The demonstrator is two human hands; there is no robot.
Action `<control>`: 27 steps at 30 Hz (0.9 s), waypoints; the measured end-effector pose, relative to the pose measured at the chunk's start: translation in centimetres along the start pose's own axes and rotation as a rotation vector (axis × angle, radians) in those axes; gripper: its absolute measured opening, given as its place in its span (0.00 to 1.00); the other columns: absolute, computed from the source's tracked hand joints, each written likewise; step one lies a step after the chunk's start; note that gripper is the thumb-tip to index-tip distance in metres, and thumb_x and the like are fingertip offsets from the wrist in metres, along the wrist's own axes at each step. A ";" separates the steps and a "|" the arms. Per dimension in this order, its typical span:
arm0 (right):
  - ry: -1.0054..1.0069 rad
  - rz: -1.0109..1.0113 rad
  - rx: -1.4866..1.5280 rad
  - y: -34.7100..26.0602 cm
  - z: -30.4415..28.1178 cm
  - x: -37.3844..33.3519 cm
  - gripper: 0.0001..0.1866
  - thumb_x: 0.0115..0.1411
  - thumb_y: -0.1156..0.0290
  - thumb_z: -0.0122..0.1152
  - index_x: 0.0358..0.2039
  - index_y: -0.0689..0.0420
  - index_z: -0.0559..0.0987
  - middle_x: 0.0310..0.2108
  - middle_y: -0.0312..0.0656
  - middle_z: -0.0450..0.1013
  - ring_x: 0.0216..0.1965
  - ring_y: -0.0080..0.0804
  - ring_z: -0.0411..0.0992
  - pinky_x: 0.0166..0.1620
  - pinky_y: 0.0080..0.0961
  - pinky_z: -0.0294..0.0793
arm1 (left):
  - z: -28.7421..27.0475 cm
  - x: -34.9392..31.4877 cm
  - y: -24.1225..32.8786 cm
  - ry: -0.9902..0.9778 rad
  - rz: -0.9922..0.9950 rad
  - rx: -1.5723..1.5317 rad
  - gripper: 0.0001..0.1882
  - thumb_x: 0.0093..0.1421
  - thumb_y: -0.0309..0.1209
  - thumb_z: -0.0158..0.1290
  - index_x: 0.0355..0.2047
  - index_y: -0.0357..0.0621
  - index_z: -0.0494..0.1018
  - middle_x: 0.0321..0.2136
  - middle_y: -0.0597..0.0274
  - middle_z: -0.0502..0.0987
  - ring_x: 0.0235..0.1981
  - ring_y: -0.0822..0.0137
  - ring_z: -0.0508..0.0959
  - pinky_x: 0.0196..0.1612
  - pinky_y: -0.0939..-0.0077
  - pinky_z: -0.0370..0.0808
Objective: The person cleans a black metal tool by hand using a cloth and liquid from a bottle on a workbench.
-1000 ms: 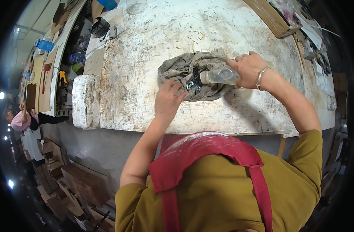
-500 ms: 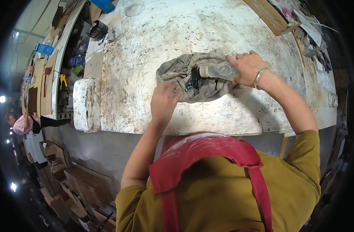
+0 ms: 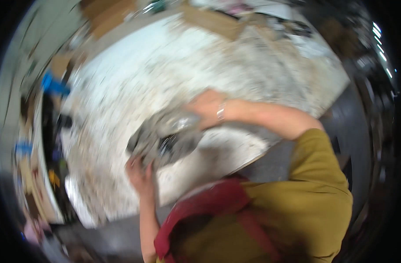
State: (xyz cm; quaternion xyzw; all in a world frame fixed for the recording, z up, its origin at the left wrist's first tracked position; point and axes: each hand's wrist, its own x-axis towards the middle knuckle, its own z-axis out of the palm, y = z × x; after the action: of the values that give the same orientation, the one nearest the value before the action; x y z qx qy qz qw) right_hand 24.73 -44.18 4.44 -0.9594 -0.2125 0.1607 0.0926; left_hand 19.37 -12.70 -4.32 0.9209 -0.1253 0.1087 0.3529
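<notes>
A crumpled grey cloth (image 3: 189, 142) lies on the stained white worktable, with a dark glossy patch (image 3: 167, 143) on it. My left hand (image 3: 141, 176) rests at the near left edge of the cloth, its fingers spread and touching the fabric. Over the far right part of the cloth, my right hand (image 3: 208, 108) grips the end of a clear plastic bottle (image 3: 179, 124), which lies tilted with its neck toward the left. Motion smears the picture, so the bottle's tip and the finer finger positions are unclear.
A pale block (image 3: 80, 199) sits at the table's near left corner. Along the far edge lies a brown board (image 3: 212, 23). Beyond the left side are a blue container (image 3: 55, 84) and a shelf with a yellow tool (image 3: 54, 179). A person in pink (image 3: 35, 230) is farther off.
My view has swung round, so the table appears turned and the hands lower and further left. Both hands stay at the cloth, and the bottle is still in the right one.
</notes>
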 end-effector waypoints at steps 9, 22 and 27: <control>0.463 0.202 0.561 7.4 -1.2 1.1 0.43 0.40 0.47 0.68 0.52 0.57 0.63 0.43 0.51 0.70 0.43 0.43 0.70 0.46 0.33 0.70 | -1.1 -2.7 -4.1 -0.163 -0.097 0.171 0.36 0.44 0.26 0.61 0.53 0.28 0.60 0.54 0.39 0.60 0.55 0.45 0.61 0.57 0.61 0.58; 0.909 0.371 0.879 17.7 2.3 8.1 0.46 0.39 0.58 0.72 0.56 0.55 0.57 0.51 0.52 0.64 0.54 0.45 0.63 0.56 0.33 0.62 | 1.1 -2.5 -3.4 0.034 -0.173 0.009 0.07 0.54 0.24 0.51 0.23 0.32 0.69 0.16 0.54 0.70 0.18 0.64 0.68 0.23 0.70 0.66; 1.218 0.289 0.826 18.1 6.9 5.6 0.30 0.42 0.69 0.65 0.48 0.61 0.67 0.47 0.50 0.67 0.48 0.41 0.66 0.51 0.28 0.65 | 1.1 -0.5 -2.6 -0.093 -0.310 0.148 0.12 0.50 0.28 0.57 0.21 0.34 0.66 0.18 0.53 0.67 0.20 0.59 0.66 0.27 0.68 0.65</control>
State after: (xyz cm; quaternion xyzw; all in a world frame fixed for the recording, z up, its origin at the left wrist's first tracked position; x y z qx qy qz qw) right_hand 33.97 -57.13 -8.00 -0.7842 0.0822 -0.3216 0.5242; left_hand 19.80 -11.54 -6.88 0.9566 0.0106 0.0193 0.2906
